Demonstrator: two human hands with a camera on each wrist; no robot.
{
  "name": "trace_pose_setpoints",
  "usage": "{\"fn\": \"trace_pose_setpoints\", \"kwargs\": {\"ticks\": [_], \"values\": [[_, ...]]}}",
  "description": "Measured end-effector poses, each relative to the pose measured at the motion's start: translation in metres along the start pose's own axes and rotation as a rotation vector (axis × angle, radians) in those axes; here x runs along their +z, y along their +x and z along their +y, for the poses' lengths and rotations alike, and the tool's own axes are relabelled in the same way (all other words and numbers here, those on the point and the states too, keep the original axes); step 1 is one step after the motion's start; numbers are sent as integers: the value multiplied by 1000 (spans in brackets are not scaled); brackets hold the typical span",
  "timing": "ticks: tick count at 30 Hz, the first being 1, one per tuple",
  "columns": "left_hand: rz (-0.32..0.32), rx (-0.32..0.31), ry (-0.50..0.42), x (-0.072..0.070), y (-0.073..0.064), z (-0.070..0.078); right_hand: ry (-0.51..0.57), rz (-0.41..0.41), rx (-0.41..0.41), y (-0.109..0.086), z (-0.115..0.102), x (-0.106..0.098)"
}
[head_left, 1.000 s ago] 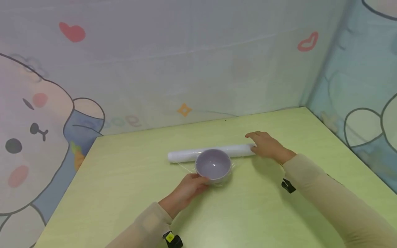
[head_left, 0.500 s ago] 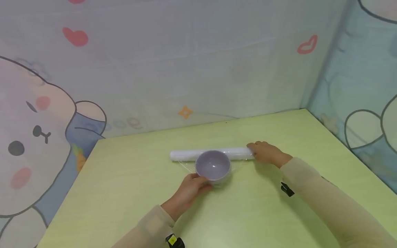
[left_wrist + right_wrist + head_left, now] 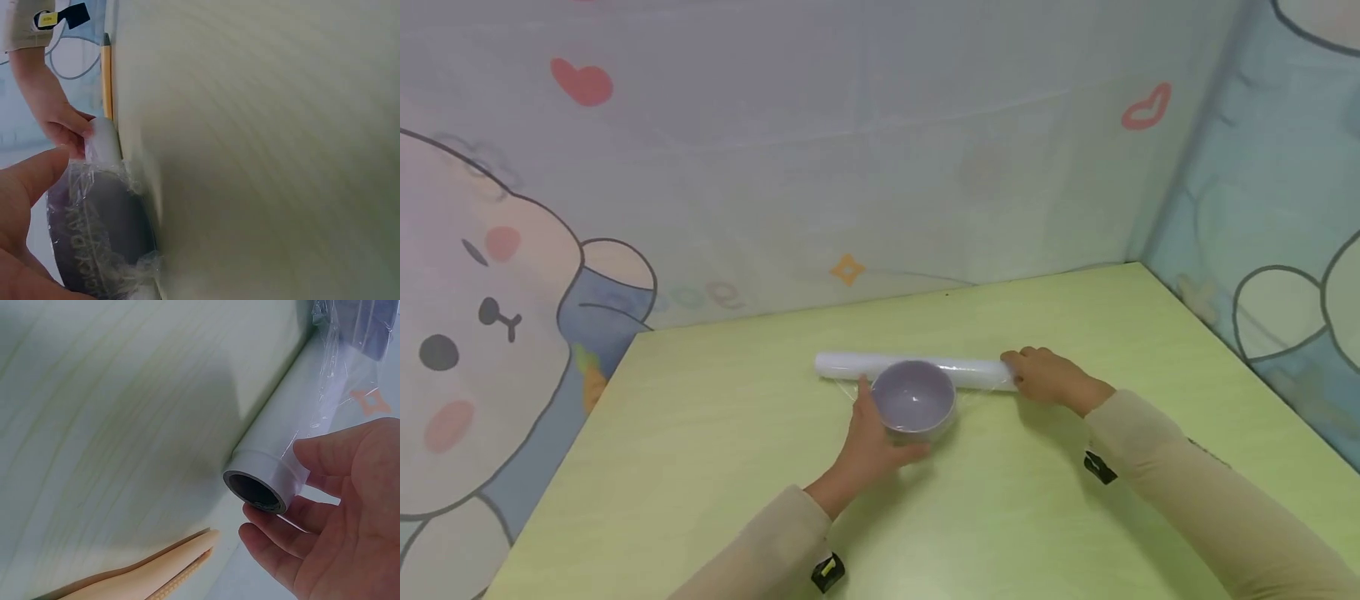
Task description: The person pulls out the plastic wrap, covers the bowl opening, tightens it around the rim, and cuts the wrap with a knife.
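A lavender bowl (image 3: 914, 395) wrapped in clear plastic film sits mid-table, the film running from it to a white plastic wrap roll (image 3: 977, 372) behind. My left hand (image 3: 867, 446) spreads round the near left of the bowl, thumb and fingers apart and straight at its outer side. In the left wrist view, crinkled film (image 3: 112, 231) covers the bowl's side. My right hand (image 3: 1051, 379) holds the roll's right end. The right wrist view shows the thumb and fingers pinching the roll near its hollow dark core (image 3: 256, 490).
A long peach-coloured item (image 3: 137, 575) with a ribbed edge lies on the table near the right hand, mostly hidden by the sleeve in the head view. The pale green table (image 3: 700, 467) meets patterned cloth backdrops (image 3: 850, 150) behind and to the right.
My left hand has let its pinch on the bowl's near rim go and spread along the left side. My right hand has closed round the roll's end; the roll's left end has swung slightly back.
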State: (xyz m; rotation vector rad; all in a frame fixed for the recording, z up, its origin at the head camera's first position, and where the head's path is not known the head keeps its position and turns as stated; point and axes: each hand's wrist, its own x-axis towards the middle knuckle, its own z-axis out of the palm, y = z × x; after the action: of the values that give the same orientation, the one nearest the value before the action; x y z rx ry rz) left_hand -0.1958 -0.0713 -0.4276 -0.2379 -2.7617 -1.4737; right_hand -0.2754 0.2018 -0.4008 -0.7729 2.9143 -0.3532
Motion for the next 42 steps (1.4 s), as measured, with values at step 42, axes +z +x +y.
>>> {"fn": "trace_pose_setpoints", "kwargs": {"ticks": [42], "values": [[-380, -10, 125, -43, 52, -23, -74, -46, 84, -49, -33, 10]]}}
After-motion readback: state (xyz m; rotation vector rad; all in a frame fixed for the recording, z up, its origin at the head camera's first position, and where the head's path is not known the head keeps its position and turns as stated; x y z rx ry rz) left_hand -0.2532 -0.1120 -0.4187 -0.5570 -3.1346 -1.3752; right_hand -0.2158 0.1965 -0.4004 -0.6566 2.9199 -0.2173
